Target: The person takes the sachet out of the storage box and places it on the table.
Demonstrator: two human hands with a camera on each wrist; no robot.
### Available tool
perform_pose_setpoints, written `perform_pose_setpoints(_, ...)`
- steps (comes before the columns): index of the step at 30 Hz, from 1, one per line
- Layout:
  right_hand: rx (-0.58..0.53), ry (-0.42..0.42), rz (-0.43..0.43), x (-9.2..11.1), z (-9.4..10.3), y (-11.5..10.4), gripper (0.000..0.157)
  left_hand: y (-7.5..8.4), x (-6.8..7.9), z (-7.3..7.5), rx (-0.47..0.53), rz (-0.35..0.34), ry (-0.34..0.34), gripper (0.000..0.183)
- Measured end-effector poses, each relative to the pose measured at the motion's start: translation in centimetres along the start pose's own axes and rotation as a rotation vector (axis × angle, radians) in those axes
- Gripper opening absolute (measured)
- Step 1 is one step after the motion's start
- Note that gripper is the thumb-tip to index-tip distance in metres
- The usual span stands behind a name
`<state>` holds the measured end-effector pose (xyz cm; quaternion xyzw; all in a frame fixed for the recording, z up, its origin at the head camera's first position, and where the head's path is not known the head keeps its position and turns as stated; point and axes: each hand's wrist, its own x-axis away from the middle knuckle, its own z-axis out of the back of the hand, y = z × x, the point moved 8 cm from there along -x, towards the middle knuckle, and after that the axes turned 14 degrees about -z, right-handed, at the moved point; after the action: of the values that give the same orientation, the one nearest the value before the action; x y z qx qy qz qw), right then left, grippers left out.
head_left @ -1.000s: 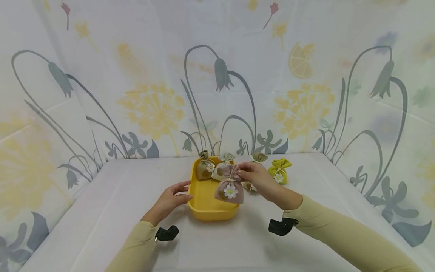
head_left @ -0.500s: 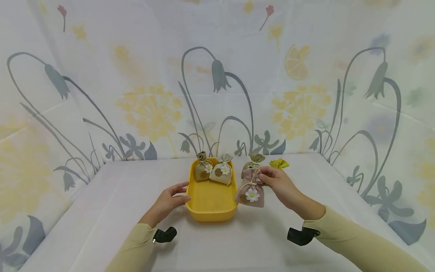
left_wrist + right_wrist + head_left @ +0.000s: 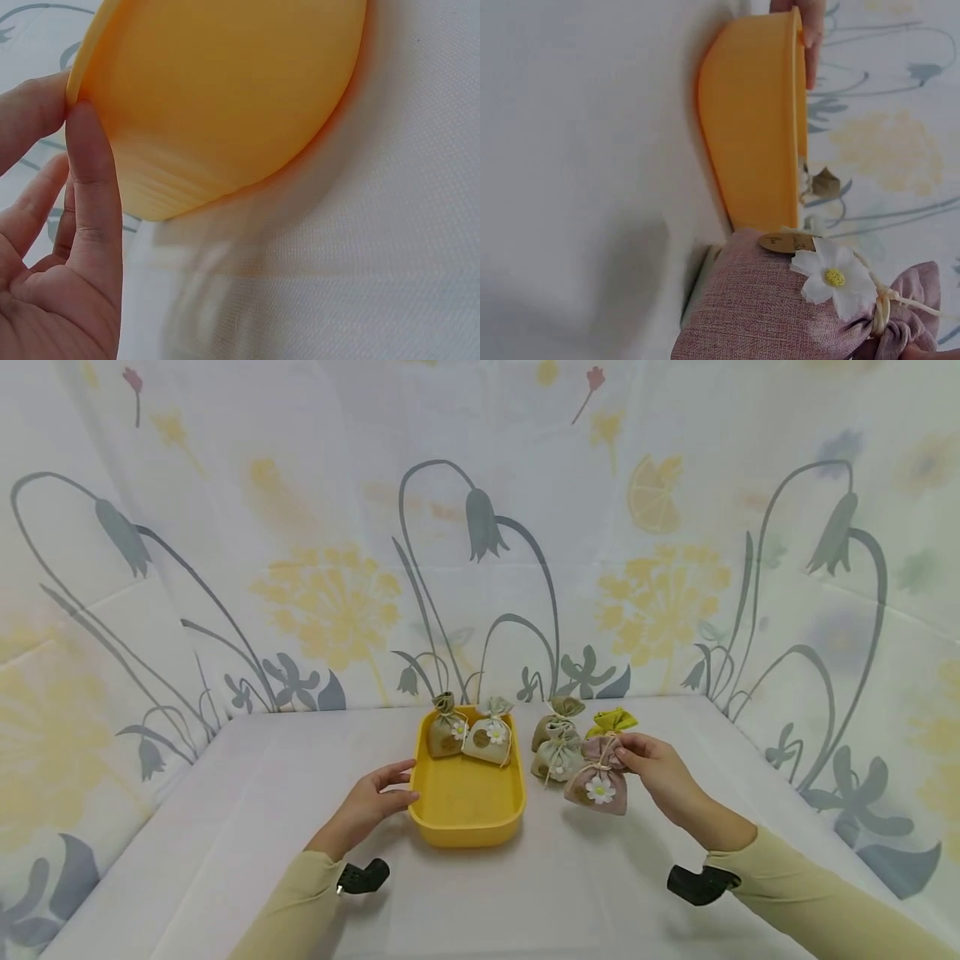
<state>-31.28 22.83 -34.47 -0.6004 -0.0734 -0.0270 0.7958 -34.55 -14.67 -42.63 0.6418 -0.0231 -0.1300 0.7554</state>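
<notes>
My right hand [image 3: 663, 772] pinches the gathered top of a pink drawstring pouch [image 3: 581, 793] with a white daisy on its front. In the right wrist view the pink pouch [image 3: 772, 307] fills the lower part, with a small brown tag beside the flower. With thumb and fingers my left hand [image 3: 367, 802] grips the left rim of a yellow plastic basin [image 3: 468, 837]. The left wrist view has the thumb against the outside of the yellow wall [image 3: 240, 82]. At the basin's far end sit an olive-brown pouch [image 3: 444, 739] and a cream pouch [image 3: 483, 743].
Right of the basin, a pale green pouch [image 3: 558, 756] stands in front of an olive-brown pouch [image 3: 566, 706]. Behind the pink pouch shows a yellow-green pouch [image 3: 615, 720], mostly hidden. A white cloth [image 3: 300, 735] covers the table, and a flower-print curtain [image 3: 337, 527] hangs behind.
My right hand has carried the pink pouch rightward, from over the basin's right side to beside the other pouches on the right. The left hand has stayed at the basin's rim.
</notes>
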Motion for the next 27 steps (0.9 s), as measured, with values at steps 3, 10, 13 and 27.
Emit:
perform_pose_setpoints(3,0.032,0.000,0.006,-0.5,0.7,0.7,0.035,0.0,0.0,0.0,-0.001,0.004,0.008,0.057)
perform_pose_setpoints(10,0.081,0.069,0.016,-2.2,2.5,2.0,0.032,-0.3,0.0,0.0,0.012,0.013,0.019,0.056)
perform_pose_setpoints(13,0.091,0.103,0.002,-3.1,2.9,2.8,0.032,-0.3,-0.1,0.1,0.017,0.008,0.022,0.056)
perform_pose_setpoints(27,0.144,0.135,-0.082,-3.8,4.0,4.2,0.051,-0.3,-0.2,0.2,0.025,0.003,0.021,0.056)
